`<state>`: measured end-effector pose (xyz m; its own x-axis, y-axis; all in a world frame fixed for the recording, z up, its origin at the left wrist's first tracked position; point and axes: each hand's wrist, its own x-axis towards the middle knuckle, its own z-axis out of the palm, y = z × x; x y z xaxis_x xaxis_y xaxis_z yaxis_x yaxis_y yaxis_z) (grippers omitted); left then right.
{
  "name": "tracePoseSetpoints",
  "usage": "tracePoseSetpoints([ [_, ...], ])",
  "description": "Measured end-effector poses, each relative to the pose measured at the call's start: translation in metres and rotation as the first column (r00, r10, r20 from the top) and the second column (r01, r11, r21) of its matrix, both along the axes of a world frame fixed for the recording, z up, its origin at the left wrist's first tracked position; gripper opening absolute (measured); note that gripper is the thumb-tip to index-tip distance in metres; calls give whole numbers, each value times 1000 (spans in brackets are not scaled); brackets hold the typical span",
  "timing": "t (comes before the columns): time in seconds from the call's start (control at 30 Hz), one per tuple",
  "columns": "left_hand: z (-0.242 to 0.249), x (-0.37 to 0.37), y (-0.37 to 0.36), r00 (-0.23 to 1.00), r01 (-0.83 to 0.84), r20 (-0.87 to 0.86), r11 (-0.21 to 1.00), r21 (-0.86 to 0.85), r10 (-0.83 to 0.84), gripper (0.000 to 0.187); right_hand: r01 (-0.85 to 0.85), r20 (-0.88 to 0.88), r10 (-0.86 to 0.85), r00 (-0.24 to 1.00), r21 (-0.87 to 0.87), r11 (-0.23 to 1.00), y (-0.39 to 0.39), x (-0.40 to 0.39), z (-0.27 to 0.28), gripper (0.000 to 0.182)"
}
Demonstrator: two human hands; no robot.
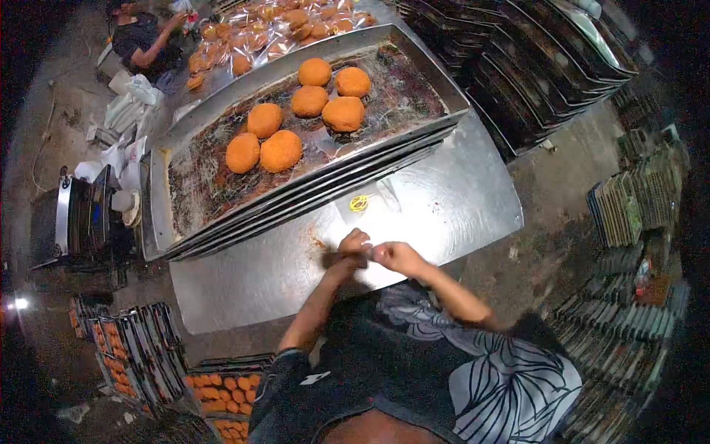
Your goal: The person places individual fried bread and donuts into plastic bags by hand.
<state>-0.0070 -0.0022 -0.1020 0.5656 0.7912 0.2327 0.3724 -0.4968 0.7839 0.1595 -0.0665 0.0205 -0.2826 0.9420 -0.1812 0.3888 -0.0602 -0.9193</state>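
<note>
My left hand (354, 243) and my right hand (399, 258) meet above the near edge of the metal table (251, 288). Both are closed, with fingertips pinched close together around a small pale thing too blurred to name. Just beyond them lies a clear plastic bag (384, 194) with a yellow printed mark (359, 203). Farther back is a large, greasy metal tray (207, 185), resting on a stack of similar trays. Several round, orange-brown crumbed buns (281, 151) sit in it, in a left and a right group.
Bagged buns (281, 29) are heaped behind the tray. A person (144, 41) is at the back left, near white plastic bags (133, 103). Dark trays (518, 66) are stacked at the right. Racks of buns (225, 392) stand at the lower left, more stacked trays (621, 318) at the lower right.
</note>
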Motion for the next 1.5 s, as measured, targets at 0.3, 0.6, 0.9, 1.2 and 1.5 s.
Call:
tracePoseSetpoints([
  [0.3, 47, 17, 31, 965, 159, -212, 987, 13, -153, 15, 193, -81, -202, 976, -102, 976, -29, 7, -39, 22],
  [0.6, 92, 15, 13, 973, 170, 228, 728, -665, -19, 38, 331, -159, -321, 934, 38, 943, 0, -20, -14, 14],
  [0.9, 111, 0, -13, 982, -101, 118, 939, -328, 147, 15, 443, 220, -480, 849, 200, 874, -11, -42, -1, 21],
  [1.2, 215, -21, -3, 388, -457, 727, 803, -382, 567, 20, 26, -953, -302, 5, -302, 953, 83, -106, 132, 53],
  [1.5, 218, -184, 57, -192, -58, 693, 697, -715, 695, 20, 80, 498, -731, 466, 799, 595, 220, -214, 70, 40],
])
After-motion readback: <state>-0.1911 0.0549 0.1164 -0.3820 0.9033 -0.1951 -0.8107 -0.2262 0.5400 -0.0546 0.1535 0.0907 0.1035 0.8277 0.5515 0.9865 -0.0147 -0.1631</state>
